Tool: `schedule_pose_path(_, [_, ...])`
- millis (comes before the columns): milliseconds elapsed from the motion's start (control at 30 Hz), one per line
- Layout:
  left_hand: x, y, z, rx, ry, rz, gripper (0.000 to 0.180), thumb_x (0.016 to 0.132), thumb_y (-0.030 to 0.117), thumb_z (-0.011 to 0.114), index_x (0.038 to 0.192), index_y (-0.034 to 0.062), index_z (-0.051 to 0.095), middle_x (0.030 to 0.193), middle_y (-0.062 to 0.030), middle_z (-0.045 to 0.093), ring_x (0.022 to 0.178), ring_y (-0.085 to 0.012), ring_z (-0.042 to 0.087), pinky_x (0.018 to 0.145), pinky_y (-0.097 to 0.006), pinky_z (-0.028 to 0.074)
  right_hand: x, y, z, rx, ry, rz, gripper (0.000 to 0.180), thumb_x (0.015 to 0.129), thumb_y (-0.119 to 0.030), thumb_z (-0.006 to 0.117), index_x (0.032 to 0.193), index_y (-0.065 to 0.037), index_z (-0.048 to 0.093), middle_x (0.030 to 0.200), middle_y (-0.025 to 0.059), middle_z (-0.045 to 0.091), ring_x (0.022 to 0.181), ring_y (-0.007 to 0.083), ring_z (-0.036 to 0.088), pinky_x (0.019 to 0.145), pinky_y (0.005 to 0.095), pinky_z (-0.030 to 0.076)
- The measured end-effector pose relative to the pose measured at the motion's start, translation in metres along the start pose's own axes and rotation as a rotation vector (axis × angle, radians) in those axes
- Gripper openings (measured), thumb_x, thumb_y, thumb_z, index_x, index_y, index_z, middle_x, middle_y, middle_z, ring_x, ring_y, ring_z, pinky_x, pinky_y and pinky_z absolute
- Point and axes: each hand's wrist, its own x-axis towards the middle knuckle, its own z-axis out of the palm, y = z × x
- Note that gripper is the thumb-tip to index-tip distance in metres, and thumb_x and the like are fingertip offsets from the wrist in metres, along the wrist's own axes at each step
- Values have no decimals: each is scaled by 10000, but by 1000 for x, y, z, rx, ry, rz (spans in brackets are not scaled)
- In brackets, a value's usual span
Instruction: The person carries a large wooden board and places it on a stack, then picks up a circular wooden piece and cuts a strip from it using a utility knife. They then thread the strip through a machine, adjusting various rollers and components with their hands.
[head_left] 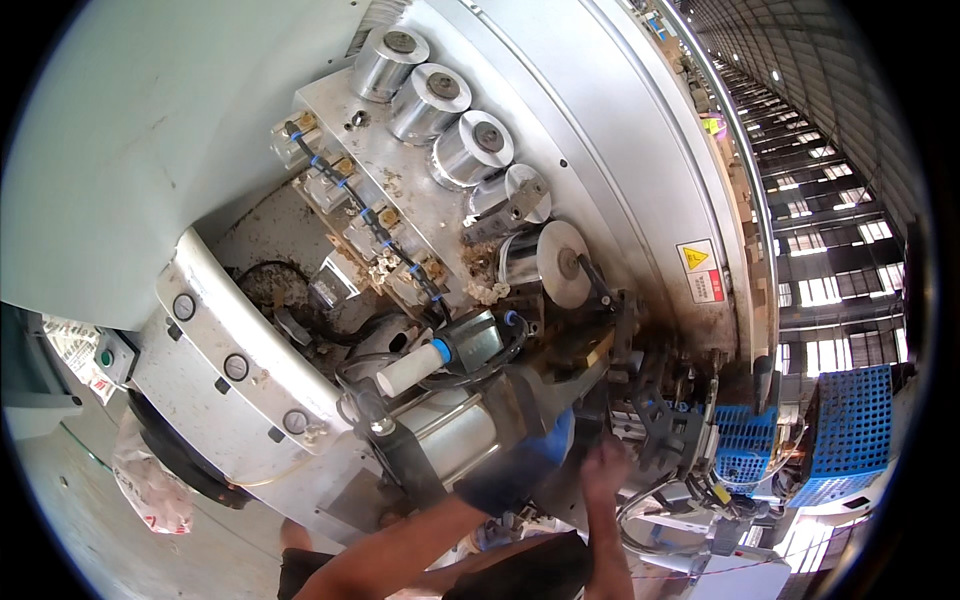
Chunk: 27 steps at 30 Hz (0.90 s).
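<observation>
Low centre of frame: right hand (603, 465) reaches into the grimy machine head (640, 400), grip hidden, cannot tell. Left hand unseen behind steel cylinder (455, 425). Parts look rigid, heavy, greasy; hold bare metal edges.

1. There is one view, from a wide fisheye camera worn on the person's head, and it looks steeply down and forward.
2. It sits close to a large grey machine (560, 130), whose open housing with metal rollers (430, 95) fills most of the frame.
3. The person's own forearms enter from the lower edge, near the lens.
4. Straight edges bend toward the rim; the hall's roof and windows curve along the right side.
5. No second view overlaps it.
</observation>
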Motion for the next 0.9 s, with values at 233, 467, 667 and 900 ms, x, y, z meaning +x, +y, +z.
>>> schedule_pose_path(233, [0,8,5,-32,23,-38,461,914,192,509,1279,-78,588,1285,-222,610,1197,-326,586,1074,-402,426,10,-4,3,13,40,-82,366,697,34,534,1031,54,680,819,216,639,744,386,638,689,430,523])
schedule_pose_path(467, [7,-3,2,-5,28,-14,449,910,184,521,1269,-75,596,1263,-222,620,1170,-327,600,1054,-399,440,11,4,10,10,55,-114,331,675,36,531,977,77,659,861,236,649,792,410,647,760,441,541])
schedule_pose_path(667, [10,-4,4,-7,48,-8,438,908,178,532,1260,-73,602,1244,-221,629,1146,-328,611,1037,-397,453,9,1,7,-32,80,-167,387,690,9,529,1040,35,691,812,221,654,715,399,647,655,435,525])
schedule_pose_path(900, [2,-7,-2,-2,43,11,426,904,170,543,1250,-71,610,1222,-220,639,1119,-329,625,1017,-395,468,8,-2,1,27,71,-215,378,739,-4,541,1087,23,684,763,200,635,638,385,613,591,430,504])
